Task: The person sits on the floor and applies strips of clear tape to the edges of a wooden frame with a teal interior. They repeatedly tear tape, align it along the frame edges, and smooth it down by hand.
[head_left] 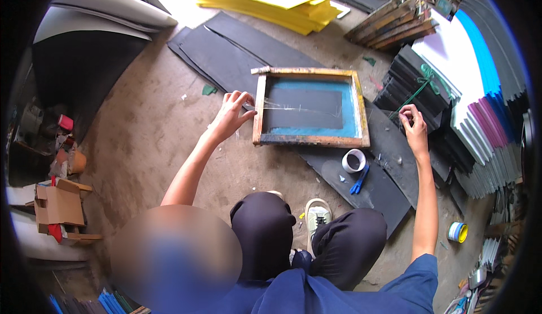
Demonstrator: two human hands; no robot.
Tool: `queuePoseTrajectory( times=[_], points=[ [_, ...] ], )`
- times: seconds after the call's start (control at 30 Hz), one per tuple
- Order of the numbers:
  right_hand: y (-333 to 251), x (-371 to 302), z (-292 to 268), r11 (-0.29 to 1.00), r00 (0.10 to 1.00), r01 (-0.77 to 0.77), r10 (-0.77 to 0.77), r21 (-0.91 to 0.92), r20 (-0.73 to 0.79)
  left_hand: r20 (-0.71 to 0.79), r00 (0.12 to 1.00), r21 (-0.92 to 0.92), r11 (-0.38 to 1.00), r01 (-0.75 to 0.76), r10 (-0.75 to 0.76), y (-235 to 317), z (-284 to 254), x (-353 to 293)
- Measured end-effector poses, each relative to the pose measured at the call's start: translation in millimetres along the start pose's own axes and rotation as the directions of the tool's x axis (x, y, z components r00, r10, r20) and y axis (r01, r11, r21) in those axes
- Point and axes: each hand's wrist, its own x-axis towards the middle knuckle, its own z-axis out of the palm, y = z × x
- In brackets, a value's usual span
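A wooden-framed printing screen [258, 108] with blue-edged mesh and a dark middle lies on black sheets in front of me. My left hand [230, 113] is closed at the frame's left side, pinching the end of a clear strip of tape [291, 109]. The strip runs rightward over the mesh; its far end is hard to follow. Out to the right of the frame, my right hand [415, 126] is raised with its fingertips pinched together. Whatever lies between them is too fine to make out. Nearer me are a tape roll [346, 162] and a blue-handled tool [359, 179].
Black sheets [367, 192] spread under the screen. A yellow sheet stack [254, 0] stands beyond, with upright wooden frames [389, 23] beside it. Bundled sheets, one tied with green cord [427, 79], crowd the right. A small tin [457, 232] and a cardboard box [61, 205] sit at the sides.
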Motion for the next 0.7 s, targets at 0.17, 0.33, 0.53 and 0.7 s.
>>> queuePoseTrajectory(
  times=[0.17, 0.33, 0.53, 0.7],
  points=[
    [-31.2, 15.3, -46.7, 0.995, 0.993, 0.079, -0.083, -0.053, -0.080, 0.018, 0.996, -0.056, 0.995, 0.086, -0.085, 45.7, -51.8, -0.6],
    [-37.1, 9.9, -67.8, 0.997, 0.996, 0.066, -0.068, -0.036, -0.061, 0.094, 0.989, -0.059, 0.991, 0.123, -0.117, 64.1, -74.1, -20.3],
    [-41.7, 7.1, -83.0, 0.999, 0.999, 0.037, -0.038, 0.008, 0.040, 0.170, 0.985, -0.122, 0.991, 0.062, -0.040, 61.9, -85.9, -34.6],
    [-44.0, 9.2, -81.1, 0.998, 0.994, -0.028, 0.022, 0.051, 0.109, 0.263, 0.964, -0.365, 0.921, 0.137, -0.039, 63.7, -89.1, -27.5]
  ],
)
